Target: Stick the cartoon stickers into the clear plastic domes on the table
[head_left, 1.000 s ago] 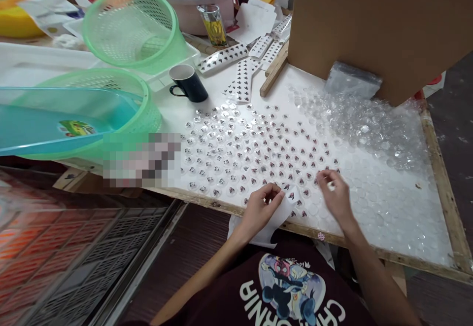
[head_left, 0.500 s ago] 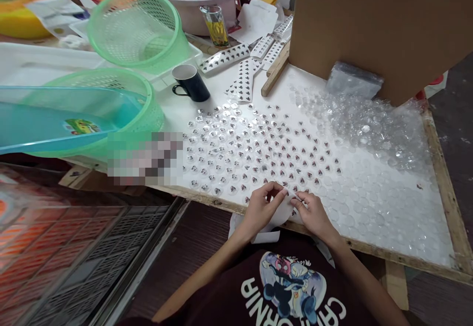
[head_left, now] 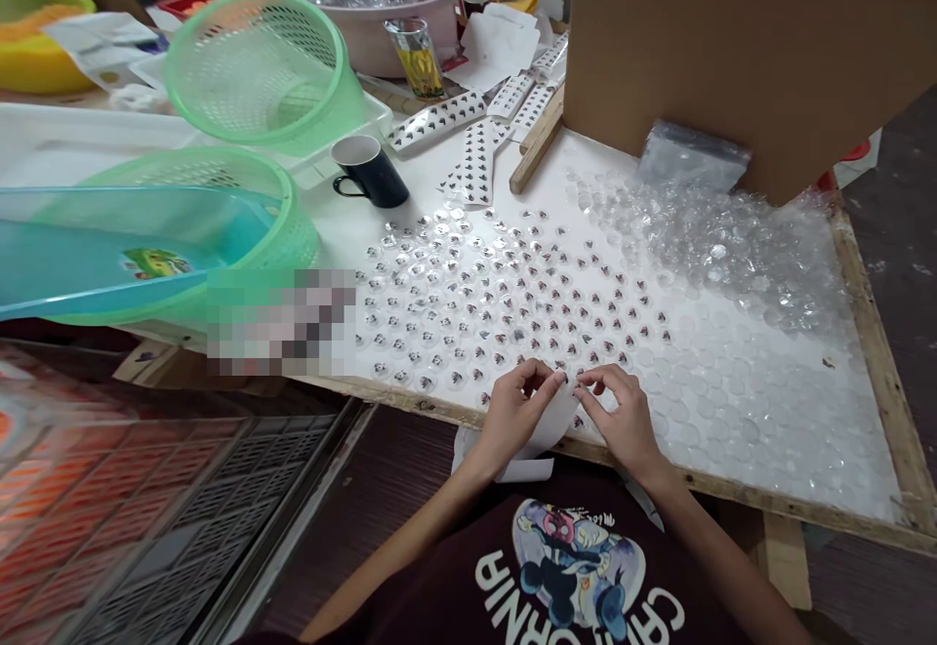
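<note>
My left hand pinches a white sticker sheet between thumb and fingers at the table's front edge. The sheet's lower part curls down over that edge toward my lap. Close beside it, the thumb and forefinger of my right hand come together on a tiny dark-printed sticker by the sheet's edge; my fingertips partly cover it. Beyond both hands lie many clear round discs, each bearing a small dark and red picture. To the right, plain clear discs are spread flat in rows.
A heap of clear discs lies before a tall cardboard box. Further back are a dark mug, printed sticker strips, a glass, green baskets and a pink basin. A wooden strip edges the table.
My right hand has moved left from above the discs to the sheet, and its fingertips have closed there. The left hand has stayed in place with the sheet.
</note>
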Motion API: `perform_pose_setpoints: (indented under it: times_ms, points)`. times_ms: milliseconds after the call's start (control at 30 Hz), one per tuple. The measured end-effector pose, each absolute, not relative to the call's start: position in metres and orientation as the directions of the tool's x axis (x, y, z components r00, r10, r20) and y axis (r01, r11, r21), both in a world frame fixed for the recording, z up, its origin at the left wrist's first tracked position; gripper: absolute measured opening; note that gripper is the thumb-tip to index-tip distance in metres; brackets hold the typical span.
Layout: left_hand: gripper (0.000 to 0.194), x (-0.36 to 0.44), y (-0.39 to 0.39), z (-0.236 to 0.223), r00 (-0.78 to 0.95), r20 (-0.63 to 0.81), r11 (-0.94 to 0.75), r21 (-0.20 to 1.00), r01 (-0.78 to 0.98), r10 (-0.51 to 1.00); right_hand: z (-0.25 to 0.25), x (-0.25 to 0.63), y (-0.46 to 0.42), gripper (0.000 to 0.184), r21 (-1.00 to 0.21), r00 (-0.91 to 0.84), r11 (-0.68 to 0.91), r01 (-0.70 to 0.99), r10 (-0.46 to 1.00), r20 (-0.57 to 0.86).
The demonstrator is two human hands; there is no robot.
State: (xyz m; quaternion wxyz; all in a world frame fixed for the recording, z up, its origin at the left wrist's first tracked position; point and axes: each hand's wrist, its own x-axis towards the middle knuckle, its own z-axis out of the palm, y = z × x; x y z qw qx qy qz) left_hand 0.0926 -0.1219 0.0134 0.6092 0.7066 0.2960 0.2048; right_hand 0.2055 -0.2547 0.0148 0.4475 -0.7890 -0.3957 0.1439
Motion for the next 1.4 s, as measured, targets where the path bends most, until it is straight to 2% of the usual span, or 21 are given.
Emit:
perform_pose_setpoints:
  times_ms: [133,300,333,467,600,700,833,967,1067,1167,1267,1400]
  points:
    - [0.027,0.093,-0.122,0.012,0.734,-0.068,-0.091,0.980,0.174,0.676,0.019,0.207,-0.257,0.012,-0.830,0.665,-0.269,0.488,0.731,0.153]
    - [0.028,0.094,-0.124,0.014,0.733,-0.068,-0.095,0.979,0.179,0.677,0.020,0.212,-0.258,0.014,-0.927,0.793,-0.218,0.305,0.597,0.120]
    - [0.028,0.094,-0.125,0.015,0.745,-0.072,-0.094,0.979,0.179,0.664,0.019,0.212,-0.257,0.014,-0.939,0.798,-0.203,0.278,0.593,0.108]
    - [0.031,0.095,-0.127,0.015,0.775,-0.101,-0.076,0.979,0.188,0.624,0.016,0.206,-0.252,0.038,-0.972,0.737,-0.128,0.195,0.673,0.060]
    - [0.032,0.095,-0.126,0.012,0.777,-0.105,-0.066,0.980,0.186,0.620,0.019,0.206,-0.249,0.033,-0.990,0.745,-0.076,0.122,0.666,0.041]
    - [0.031,0.095,-0.125,0.011,0.781,-0.095,-0.067,0.983,0.172,0.617,0.024,0.212,-0.250,0.035,-0.990,0.749,-0.069,0.126,0.660,0.049]
    - [0.031,0.094,-0.126,0.014,0.791,-0.101,-0.044,0.986,0.159,0.604,0.027,0.212,-0.249,0.047,-0.986,0.691,-0.107,0.126,0.723,0.010]
    - [0.030,0.091,-0.125,0.014,0.798,-0.100,-0.049,0.986,0.159,0.594,0.026,0.205,-0.245,0.042,-0.991,0.679,-0.095,0.092,0.734,-0.007]
    - [0.027,0.090,-0.122,0.013,0.794,-0.079,-0.070,0.986,0.151,0.602,0.029,0.219,-0.243,0.040,-0.990,0.721,-0.047,0.131,0.690,0.063]
    - [0.024,0.088,-0.119,0.011,0.785,-0.040,-0.106,0.985,0.134,0.618,0.030,0.267,-0.244,0.045,-0.976,0.814,0.002,0.218,0.552,0.183]
    - [0.022,0.087,-0.117,0.011,0.780,-0.030,-0.121,0.984,0.134,0.625,0.022,0.333,-0.250,0.047,-0.938,0.898,-0.137,0.318,0.359,0.253]
    - [0.022,0.087,-0.117,0.012,0.780,-0.032,-0.118,0.984,0.135,0.625,0.002,0.392,-0.255,0.047,-0.874,0.928,-0.382,0.299,0.328,0.175]
